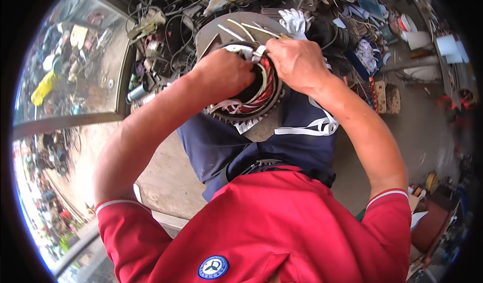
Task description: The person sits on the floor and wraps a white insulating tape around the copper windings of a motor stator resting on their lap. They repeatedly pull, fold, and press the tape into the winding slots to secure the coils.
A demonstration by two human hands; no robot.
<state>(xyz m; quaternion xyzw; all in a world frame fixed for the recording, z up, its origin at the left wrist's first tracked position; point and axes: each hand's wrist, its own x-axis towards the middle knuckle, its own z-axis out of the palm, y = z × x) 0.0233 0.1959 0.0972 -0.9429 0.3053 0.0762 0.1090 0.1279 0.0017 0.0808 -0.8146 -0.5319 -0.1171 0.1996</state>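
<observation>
Red shirt (261,222) fabric fills my lower view; past it, the wound ring (267,89) sits by the navy trousers (216,149). Left hand (226,72) dips into its opening, right hand (298,64) curls at its rim; I can't tell what either pinches. Thin white tape (294,131) lies in slack loops over the cloth, so I judge a careless pull could twist it or snag it on the hard metal teeth (254,118), or disturb the ropy red-and-white windings

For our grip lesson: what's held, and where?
Left hand and right hand flank white tape at the far side of the wound ring; any hold is hidden.
</observation>
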